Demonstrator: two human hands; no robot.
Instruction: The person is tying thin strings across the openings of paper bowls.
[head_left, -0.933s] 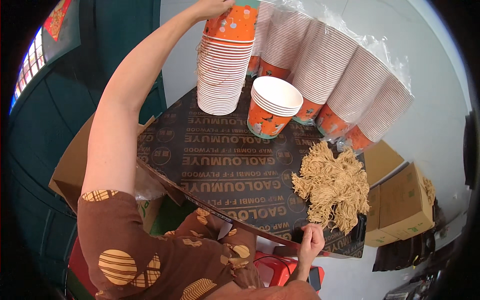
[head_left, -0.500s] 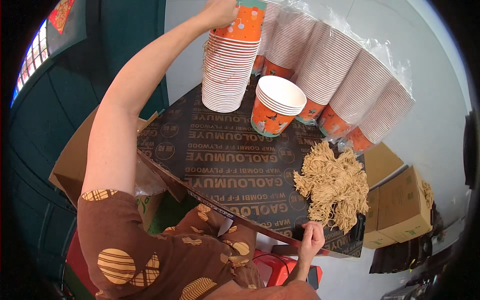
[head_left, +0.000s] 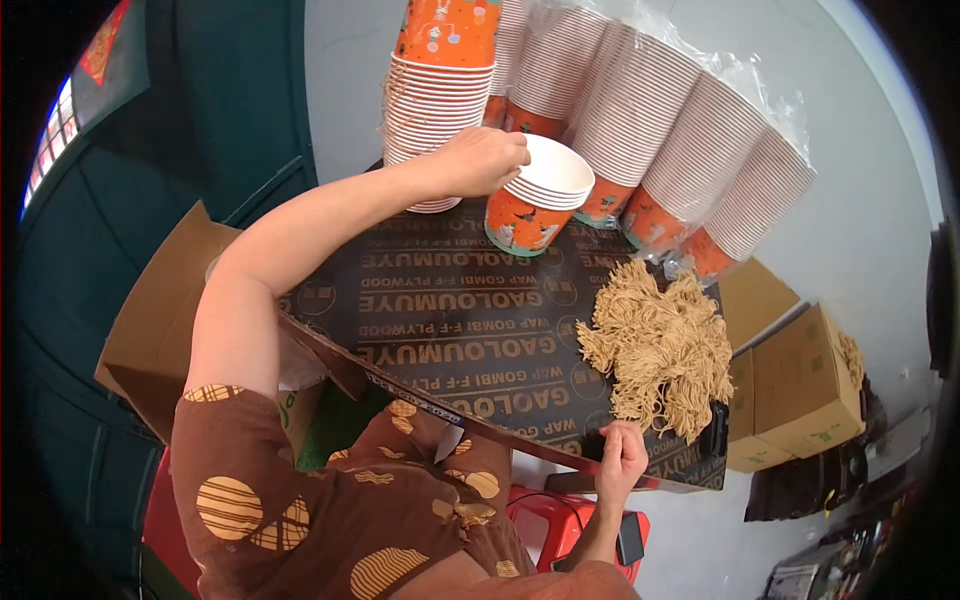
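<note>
left grip (head_left: 507, 158), i cannot tell if clamped, is at one short tub stack (head_left: 525, 228).

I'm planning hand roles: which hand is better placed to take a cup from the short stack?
The left hand, probably: it's at the short stack; the right hand curls near the table edge, farther away.

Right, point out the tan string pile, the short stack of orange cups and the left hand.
Tan string pile (head_left: 660, 350): head view, middle of the heap.
Short stack of orange cups (head_left: 525, 222): head view, outer cup's orange wall.
Left hand (head_left: 483, 162): head view, back of the hand.
</note>
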